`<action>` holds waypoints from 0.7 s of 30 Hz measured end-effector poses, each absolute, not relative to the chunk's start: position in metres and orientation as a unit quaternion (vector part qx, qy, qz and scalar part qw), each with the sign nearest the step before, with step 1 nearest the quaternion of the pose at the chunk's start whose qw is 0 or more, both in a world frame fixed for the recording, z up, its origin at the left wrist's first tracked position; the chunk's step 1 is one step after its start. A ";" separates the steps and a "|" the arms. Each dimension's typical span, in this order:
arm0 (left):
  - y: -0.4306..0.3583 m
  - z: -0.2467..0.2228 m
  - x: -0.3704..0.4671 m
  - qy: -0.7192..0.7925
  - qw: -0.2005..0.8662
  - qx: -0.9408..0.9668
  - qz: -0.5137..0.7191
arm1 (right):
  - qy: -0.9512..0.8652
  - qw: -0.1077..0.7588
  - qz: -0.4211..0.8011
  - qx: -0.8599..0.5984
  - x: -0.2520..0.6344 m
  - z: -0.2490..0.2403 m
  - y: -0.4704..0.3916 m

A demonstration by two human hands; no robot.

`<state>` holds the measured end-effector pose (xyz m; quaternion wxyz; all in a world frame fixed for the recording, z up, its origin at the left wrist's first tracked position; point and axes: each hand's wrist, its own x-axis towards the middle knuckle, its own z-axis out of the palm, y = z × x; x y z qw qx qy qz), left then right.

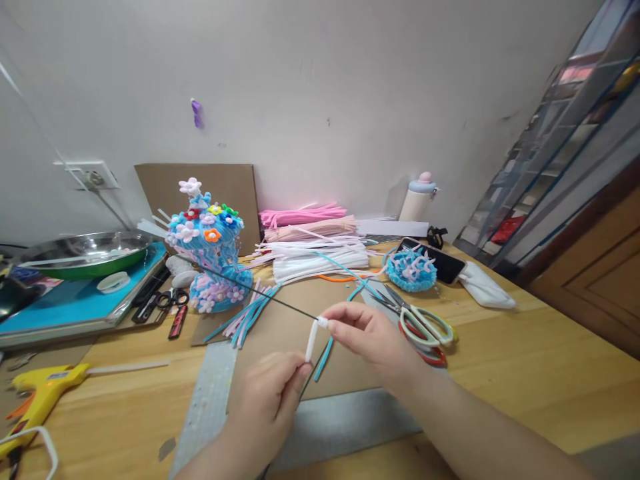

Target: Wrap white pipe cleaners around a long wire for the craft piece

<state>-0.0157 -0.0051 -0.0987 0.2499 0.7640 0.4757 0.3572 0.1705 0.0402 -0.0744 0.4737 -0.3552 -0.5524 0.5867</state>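
A short white pipe cleaner stretches between my hands, its upper end coiled at my right fingertips. My right hand pinches this coiled end between thumb and fingers. Lower down, the thumb and curled fingers of my left hand grip the other end. A thin dark wire runs from the upper left to the coil at my right fingertips. Another dark length passes behind my left hand; whether both are one piece I cannot tell. Below lies a brown cardboard sheet with blue pipe cleaners on it.
A blue flower-covered craft piece stands left, near pink and blue strips. White pipe cleaner bundles lie behind. Scissors, a round blue piece and a phone are right. A yellow glue gun lies far left.
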 end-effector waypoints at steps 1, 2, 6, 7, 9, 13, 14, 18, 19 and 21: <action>-0.008 -0.097 -0.014 0.470 0.274 0.760 0.356 | -0.590 0.490 0.526 -0.367 0.171 -0.074 0.040; -0.011 -0.094 -0.013 0.464 0.306 0.751 0.355 | -0.631 0.497 0.462 -0.376 0.171 -0.075 0.040; -0.022 -0.081 -0.009 0.454 0.475 0.661 0.363 | -0.777 0.470 0.191 -0.372 0.174 -0.077 0.038; -0.024 -0.078 -0.009 0.449 0.512 0.631 0.371 | -0.801 0.454 0.132 -0.366 0.175 -0.077 0.038; -0.023 -0.071 -0.011 0.433 0.581 0.559 0.402 | -0.835 0.420 0.041 -0.353 0.175 -0.078 0.037; -0.011 -0.062 -0.021 0.387 0.671 0.390 0.498 | -0.878 0.358 -0.042 -0.314 0.173 -0.080 0.032; -0.008 -0.061 -0.024 0.385 0.678 0.361 0.512 | -0.885 0.347 -0.044 -0.307 0.172 -0.080 0.030; 0.001 -0.060 -0.028 0.394 0.701 0.325 0.497 | -0.892 0.328 -0.036 -0.309 0.166 -0.088 0.028; 0.001 -0.060 -0.028 0.387 0.710 0.327 0.489 | -0.889 0.331 -0.037 -0.315 0.164 -0.091 0.029; -0.001 -0.061 -0.027 0.357 0.721 0.340 0.487 | -0.879 0.347 -0.030 -0.327 0.163 -0.096 0.031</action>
